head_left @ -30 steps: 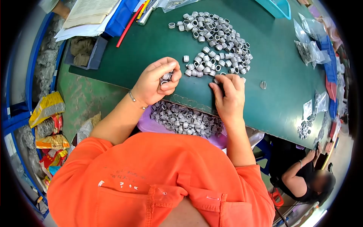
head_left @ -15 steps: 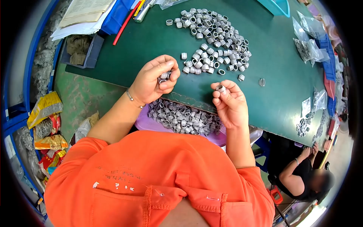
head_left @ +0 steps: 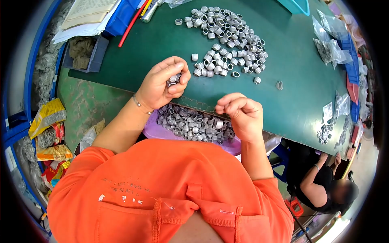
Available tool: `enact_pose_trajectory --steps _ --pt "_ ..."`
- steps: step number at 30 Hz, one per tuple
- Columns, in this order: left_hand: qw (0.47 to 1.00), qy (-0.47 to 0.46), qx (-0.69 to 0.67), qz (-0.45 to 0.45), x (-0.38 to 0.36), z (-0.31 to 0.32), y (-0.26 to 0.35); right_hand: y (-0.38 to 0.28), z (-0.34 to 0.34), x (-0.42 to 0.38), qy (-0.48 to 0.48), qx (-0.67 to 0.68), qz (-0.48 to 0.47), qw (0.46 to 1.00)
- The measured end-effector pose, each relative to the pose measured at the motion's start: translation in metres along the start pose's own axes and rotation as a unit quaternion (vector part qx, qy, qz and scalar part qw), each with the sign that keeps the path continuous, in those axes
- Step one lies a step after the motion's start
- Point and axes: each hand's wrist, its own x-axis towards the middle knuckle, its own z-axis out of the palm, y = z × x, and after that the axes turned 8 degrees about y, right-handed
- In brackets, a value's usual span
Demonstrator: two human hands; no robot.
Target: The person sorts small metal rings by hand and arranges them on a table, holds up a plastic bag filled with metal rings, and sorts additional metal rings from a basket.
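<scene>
Several short grey metal rings (head_left: 173, 79) are cupped in my left hand (head_left: 163, 81), its fingers curled around them above the table's near edge. My right hand (head_left: 243, 113) hovers over the right side of a purple basin (head_left: 152, 131), its fingers bent and slightly apart, with no ring seen in them. Just under its fingertips a brighter metal ring (head_left: 219, 124) shows against the darker rings (head_left: 190, 124) that fill the basin. Beyond both hands, a loose pile of similar rings (head_left: 231, 36) is spread on the green table (head_left: 133, 69).
One ring (head_left: 279, 85) lies apart on the right. At the upper left are a grey bin (head_left: 97, 54) with cloth, papers (head_left: 87, 16) and a red pen (head_left: 131, 26). Plastic bags of parts (head_left: 328, 50) line the right edge. Another person (head_left: 316, 182) sits at the lower right.
My right hand has moved left and down over the basin, and the ring it pinched has left its fingers. My left hand stays nearly in place, still holding its rings.
</scene>
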Motion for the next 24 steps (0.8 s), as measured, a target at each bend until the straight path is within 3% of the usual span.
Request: enact_pose_trajectory --steps 1,4,8,10,12,14,16,21,24 --pt "1.000 0.001 0.000 -0.001 0.000 0.000 0.000 -0.001 0.001 0.001 0.000 0.001 0.001 1.000" --pt "1.000 0.003 -0.004 -0.001 0.002 -0.002 -0.001 0.001 -0.002 0.011 0.079 -0.241 -0.093 0.963" --pt "1.000 -0.002 -0.008 -0.003 -0.001 -0.004 -0.001 -0.010 -0.002 -0.001 0.116 -0.222 -0.073 0.965" --pt "1.000 -0.019 -0.009 0.007 0.002 -0.003 0.000 -0.019 -0.009 -0.013 0.098 -0.275 -0.032 0.956" --pt "1.000 -0.021 -0.013 0.006 0.003 -0.003 0.000 -0.034 -0.013 -0.024 -0.044 -0.472 -0.055 0.879" --pt "0.999 -0.032 -0.007 0.010 0.003 -0.004 0.000 -0.032 -0.009 -0.038 -0.095 -0.537 -0.017 0.838" --pt "0.999 -0.032 -0.012 0.004 0.004 -0.005 0.000 -0.019 -0.005 -0.048 -0.094 -0.556 -0.047 0.824" --pt "0.999 -0.039 -0.006 0.013 0.004 -0.005 -0.001 0.009 0.005 -0.051 -0.056 -0.565 -0.013 0.823" --pt "0.999 -0.031 -0.002 0.014 0.000 -0.006 -0.001 0.012 0.000 -0.053 -0.070 -0.565 -0.091 0.817"
